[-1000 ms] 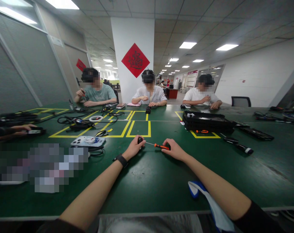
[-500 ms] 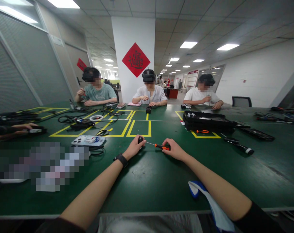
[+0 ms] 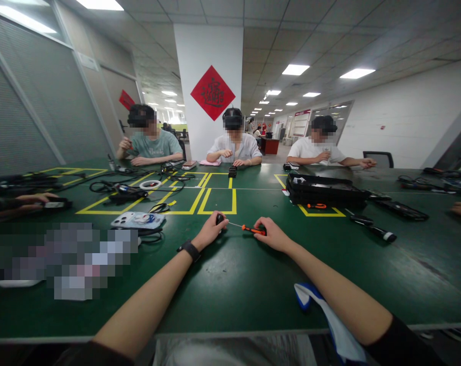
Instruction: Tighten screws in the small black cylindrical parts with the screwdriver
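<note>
My left hand (image 3: 212, 230) is closed round a small black object (image 3: 219, 219) above the green table (image 3: 215, 300). My right hand (image 3: 270, 234) grips the orange and black handle of a screwdriver (image 3: 249, 230). Its thin metal shaft points left and reaches my left fingertips, beside the black object. Whether the tip touches that object cannot be made out. Most of the black object is hidden by my fingers.
A phone (image 3: 139, 220) lies left, with cables (image 3: 119, 190) behind it. Black trays (image 3: 325, 190) stand at the right, an orange-handled tool (image 3: 316, 206) before them. A blue and white cloth (image 3: 329, 315) hangs over the front edge. Three people sit opposite.
My hands have barely moved and keep their holds. The person at the back right has stretched an arm out to the right. Another person's hand has appeared at the right edge.
</note>
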Demonstrator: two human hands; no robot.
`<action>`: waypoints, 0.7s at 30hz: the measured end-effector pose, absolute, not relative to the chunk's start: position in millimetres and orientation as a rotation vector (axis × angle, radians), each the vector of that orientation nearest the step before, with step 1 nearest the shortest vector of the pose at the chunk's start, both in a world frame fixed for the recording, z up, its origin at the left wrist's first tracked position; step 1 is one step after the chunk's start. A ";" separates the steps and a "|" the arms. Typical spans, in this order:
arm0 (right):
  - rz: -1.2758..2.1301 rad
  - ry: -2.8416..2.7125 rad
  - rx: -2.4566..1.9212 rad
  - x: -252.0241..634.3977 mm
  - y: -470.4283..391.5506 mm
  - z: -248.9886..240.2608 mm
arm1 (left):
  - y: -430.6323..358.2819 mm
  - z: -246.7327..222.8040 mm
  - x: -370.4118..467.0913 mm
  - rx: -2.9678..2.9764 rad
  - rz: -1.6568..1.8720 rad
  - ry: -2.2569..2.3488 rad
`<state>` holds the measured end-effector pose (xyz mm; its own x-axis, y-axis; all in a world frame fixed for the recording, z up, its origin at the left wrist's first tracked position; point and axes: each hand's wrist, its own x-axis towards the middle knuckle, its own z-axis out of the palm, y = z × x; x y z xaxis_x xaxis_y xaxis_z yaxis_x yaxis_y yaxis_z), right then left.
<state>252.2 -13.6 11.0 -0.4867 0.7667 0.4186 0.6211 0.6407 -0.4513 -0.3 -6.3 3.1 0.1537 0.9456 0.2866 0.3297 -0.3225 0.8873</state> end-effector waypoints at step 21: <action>0.360 -2.261 -1.093 252.4 -15.4 11.6 | -8.0 5.2 0.6 1.753 1.187 1.247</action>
